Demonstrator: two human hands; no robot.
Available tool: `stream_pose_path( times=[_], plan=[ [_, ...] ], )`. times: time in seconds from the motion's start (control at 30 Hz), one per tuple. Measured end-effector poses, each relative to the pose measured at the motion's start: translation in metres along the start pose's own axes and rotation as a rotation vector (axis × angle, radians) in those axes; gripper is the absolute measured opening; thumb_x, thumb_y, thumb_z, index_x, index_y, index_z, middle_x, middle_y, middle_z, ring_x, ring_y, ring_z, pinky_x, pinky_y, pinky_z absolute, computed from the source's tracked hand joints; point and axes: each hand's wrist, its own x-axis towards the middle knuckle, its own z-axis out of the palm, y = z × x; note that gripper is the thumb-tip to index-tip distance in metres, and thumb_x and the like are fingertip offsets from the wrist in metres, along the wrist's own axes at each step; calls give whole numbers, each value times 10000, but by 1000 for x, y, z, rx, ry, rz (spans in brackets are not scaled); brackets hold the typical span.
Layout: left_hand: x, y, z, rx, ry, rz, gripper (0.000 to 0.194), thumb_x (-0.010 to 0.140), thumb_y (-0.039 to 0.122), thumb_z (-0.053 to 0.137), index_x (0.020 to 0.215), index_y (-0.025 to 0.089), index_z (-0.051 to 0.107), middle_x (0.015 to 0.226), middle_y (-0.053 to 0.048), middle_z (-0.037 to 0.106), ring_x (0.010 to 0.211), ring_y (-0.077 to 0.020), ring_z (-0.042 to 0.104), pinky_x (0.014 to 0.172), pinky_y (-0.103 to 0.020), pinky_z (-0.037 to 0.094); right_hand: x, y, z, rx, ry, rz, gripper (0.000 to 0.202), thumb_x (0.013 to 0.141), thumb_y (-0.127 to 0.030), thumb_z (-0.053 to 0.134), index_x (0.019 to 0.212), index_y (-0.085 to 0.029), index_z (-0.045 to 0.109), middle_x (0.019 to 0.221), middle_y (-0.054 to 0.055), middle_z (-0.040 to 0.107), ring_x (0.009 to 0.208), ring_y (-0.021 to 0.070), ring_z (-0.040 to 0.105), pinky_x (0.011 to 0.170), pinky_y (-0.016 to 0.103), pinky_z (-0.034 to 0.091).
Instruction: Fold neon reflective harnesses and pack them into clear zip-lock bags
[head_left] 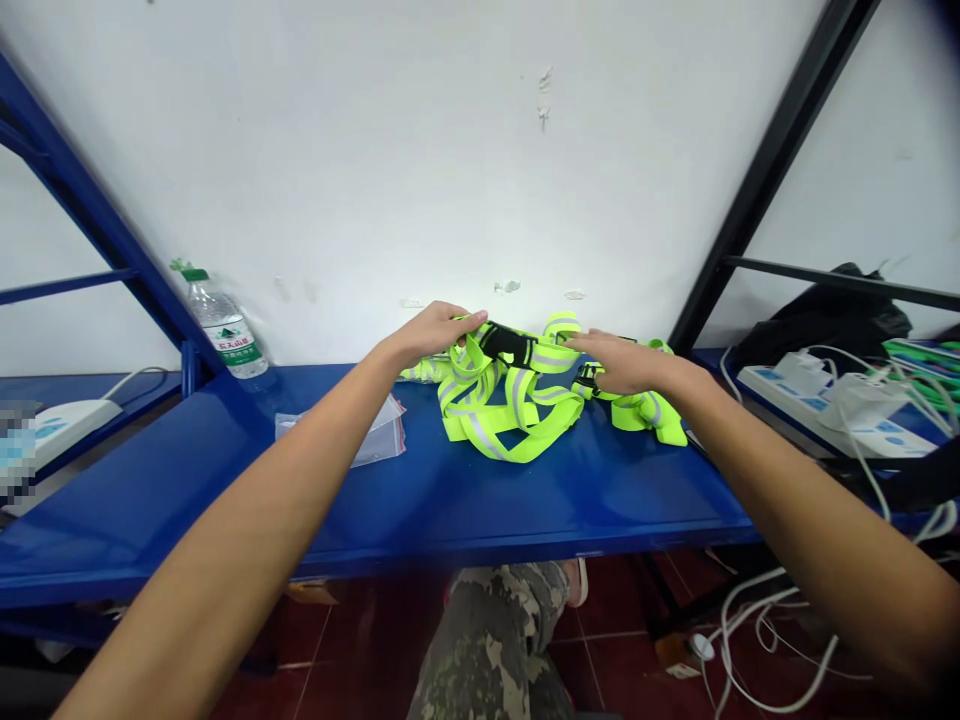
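Note:
A tangle of neon-yellow elastic reflective straps [491, 440] with grey stripes and black buckles, like a reflective vest, lies on the blue shelf. My left hand [439, 332] is closed on its upper left part, beside a wide black piece [508, 345]; the fingertips are partly hidden by the straps. On the other side, my right hand [621, 362] reaches over the straps with fingers stretched out, their tips at the upper band. A black buckle [588, 376] shows just beneath that hand. More yellow strap [651, 415] bunches below its wrist.
Clear zip bags [381, 440] lie left of the straps on the blue shelf [450, 515]. A water bottle [227, 325] leans against the white wall. Power strips [832, 405] with white cables and a black bag [821, 315] are at the right, beyond a black post [765, 180].

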Motion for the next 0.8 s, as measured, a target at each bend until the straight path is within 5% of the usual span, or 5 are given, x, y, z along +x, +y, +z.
stream_pose_path(
  times=[0.17, 0.33, 0.6, 0.8],
  plan=[
    [8, 4, 19, -91, 62, 12, 493, 884, 559, 532, 601, 159, 585, 568, -20, 540, 473, -88, 342, 501, -260, 255, -1, -50, -10, 338, 235, -105, 556, 815, -363, 641, 1329, -170, 556, 1340, 112, 599, 1235, 287, 558, 1053, 437, 442],
    [6, 11, 29, -165, -20, 39, 499, 913, 510, 509, 566, 155, 552, 546, -37, 550, 502, -99, 413, 549, -261, 314, 1, -81, 3, 132, 376, -227, 593, 802, -277, 649, 1360, -156, 487, 1339, 147, 569, 1217, 316, 542, 1004, 459, 455],
    [2, 8, 30, -293, -69, -88, 446, 922, 439, 532, 578, 154, 536, 535, -21, 534, 493, -94, 428, 554, -267, 329, -4, -88, 27, -345, 436, -81, 259, 901, -135, 442, 1104, -104, 600, 1115, 174, 648, 969, 293, 583, 755, 370, 433],
    [-1, 14, 35, -493, -118, -243, 390, 905, 424, 587, 629, 148, 570, 587, -29, 551, 503, -110, 478, 532, -280, 360, 2, -83, 38, -362, 392, -20, 188, 857, -179, 507, 976, -92, 623, 1028, 185, 664, 932, 306, 582, 745, 369, 405]
  ],
)
